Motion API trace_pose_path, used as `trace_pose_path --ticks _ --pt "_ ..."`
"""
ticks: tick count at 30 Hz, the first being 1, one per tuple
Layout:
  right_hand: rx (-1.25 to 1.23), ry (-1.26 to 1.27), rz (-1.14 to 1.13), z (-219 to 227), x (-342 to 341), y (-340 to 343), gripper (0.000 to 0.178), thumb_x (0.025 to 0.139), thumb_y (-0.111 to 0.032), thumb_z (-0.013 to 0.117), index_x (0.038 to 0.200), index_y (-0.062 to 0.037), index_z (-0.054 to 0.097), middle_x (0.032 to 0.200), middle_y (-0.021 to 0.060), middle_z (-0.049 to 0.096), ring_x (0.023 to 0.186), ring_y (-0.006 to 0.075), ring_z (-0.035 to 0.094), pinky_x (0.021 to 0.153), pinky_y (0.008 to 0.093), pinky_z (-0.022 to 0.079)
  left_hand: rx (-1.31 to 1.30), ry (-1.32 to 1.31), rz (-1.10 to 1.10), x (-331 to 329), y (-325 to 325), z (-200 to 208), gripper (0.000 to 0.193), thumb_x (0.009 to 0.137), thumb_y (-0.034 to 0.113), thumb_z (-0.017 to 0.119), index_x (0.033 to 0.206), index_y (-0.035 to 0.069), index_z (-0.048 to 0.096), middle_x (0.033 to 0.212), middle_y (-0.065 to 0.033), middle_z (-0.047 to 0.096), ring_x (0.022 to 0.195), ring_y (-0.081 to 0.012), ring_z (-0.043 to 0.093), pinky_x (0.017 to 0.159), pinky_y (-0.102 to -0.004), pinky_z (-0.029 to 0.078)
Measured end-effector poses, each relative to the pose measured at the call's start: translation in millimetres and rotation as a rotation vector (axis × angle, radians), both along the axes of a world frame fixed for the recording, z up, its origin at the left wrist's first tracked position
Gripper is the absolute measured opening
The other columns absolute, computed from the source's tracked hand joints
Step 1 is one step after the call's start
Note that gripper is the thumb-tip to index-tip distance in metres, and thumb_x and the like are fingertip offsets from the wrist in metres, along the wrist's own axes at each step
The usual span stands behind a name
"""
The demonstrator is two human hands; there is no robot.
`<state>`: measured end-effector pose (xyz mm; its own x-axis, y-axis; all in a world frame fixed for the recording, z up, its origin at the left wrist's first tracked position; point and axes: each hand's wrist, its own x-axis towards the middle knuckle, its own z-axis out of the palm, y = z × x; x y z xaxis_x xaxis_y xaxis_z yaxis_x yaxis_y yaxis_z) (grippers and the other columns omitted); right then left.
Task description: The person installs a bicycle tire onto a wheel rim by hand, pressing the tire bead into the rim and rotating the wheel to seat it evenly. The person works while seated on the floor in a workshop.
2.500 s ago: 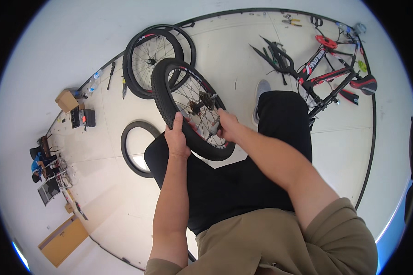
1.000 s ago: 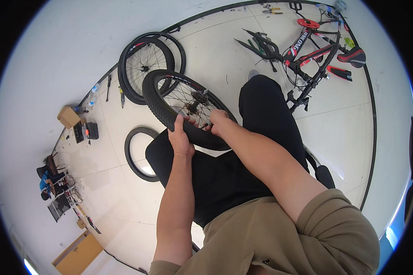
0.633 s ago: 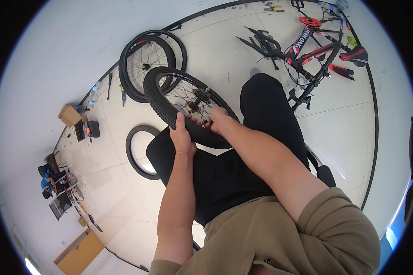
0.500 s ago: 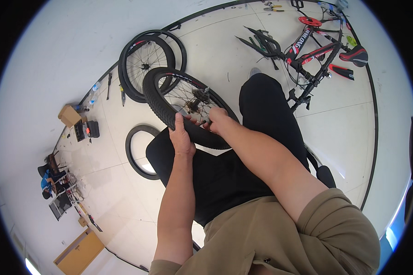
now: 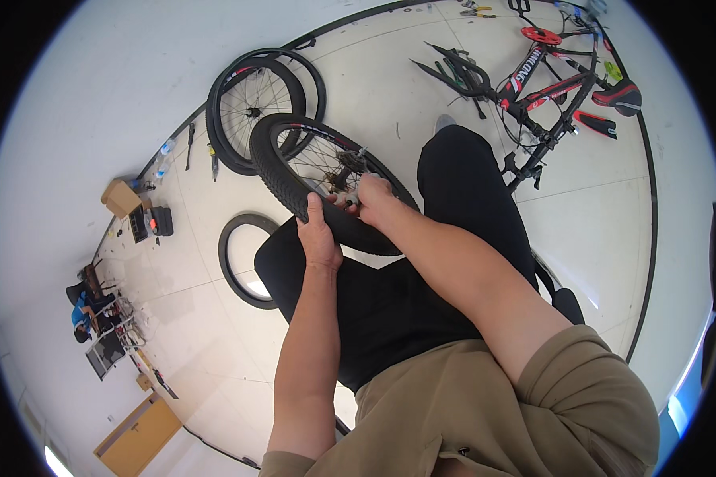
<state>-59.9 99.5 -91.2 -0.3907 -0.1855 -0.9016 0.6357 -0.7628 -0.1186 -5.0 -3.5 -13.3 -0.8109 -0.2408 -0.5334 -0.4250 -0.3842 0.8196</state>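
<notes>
A bicycle wheel [image 5: 272, 176] with a knobbly black tyre leans tilted between my knees. Its spokes, rear cogs [image 5: 350, 168] and a metal part by the hub face up. My left hand [image 5: 321, 240] grips the near side of the tyre, thumb on the tread and fingers reaching round inside the rim. Close beside it, my right hand [image 5: 376, 199] is closed at the inner edge of the rim, among the spokes. A small pale piece shows by its fingertips, but I cannot make out what it is.
Another wheel [image 5: 296, 95] with a loose tyre lies at the back left. A bare tyre [image 5: 227, 262] is beside my left knee. The bicycle frame [image 5: 525, 103] lies at the right. Toolbox [image 5: 161, 221], cardboard box [image 5: 119, 199] and a seated person [image 5: 81, 318] are at far left.
My right hand has shifted slightly up and left along the inside of the rim, with its wrist turned a little. My left hand keeps its hold on the tyre.
</notes>
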Motion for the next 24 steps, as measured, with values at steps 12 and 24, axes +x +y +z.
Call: trace_pose_path --ticks 12,24 --pt "0.056 -0.091 -0.020 14.1 -4.4 5.3 0.021 0.105 -0.015 0.037 0.113 -0.0030 0.052 0.095 0.0193 0.064 0.066 0.0288 0.064 0.044 0.0361 0.040 0.017 -0.011 0.006 1.5 2.4 2.6 0.050 0.104 0.036 0.066 0.133 0.002 0.045 0.109 -0.0168 0.066 0.084 -0.0333 0.073 0.076 -0.0445 0.063" --pt "0.194 0.119 0.179 37.4 -14.1 14.8 0.031 0.104 -0.029 0.045 0.102 0.0003 0.055 0.088 0.0138 0.062 0.071 0.0285 0.070 0.046 0.0420 0.052 -0.023 0.031 0.012 6.5 -0.7 -7.1 0.047 0.104 0.040 0.066 0.129 0.003 0.051 0.107 -0.0131 0.067 0.090 -0.0237 0.067 0.080 -0.0380 0.059"
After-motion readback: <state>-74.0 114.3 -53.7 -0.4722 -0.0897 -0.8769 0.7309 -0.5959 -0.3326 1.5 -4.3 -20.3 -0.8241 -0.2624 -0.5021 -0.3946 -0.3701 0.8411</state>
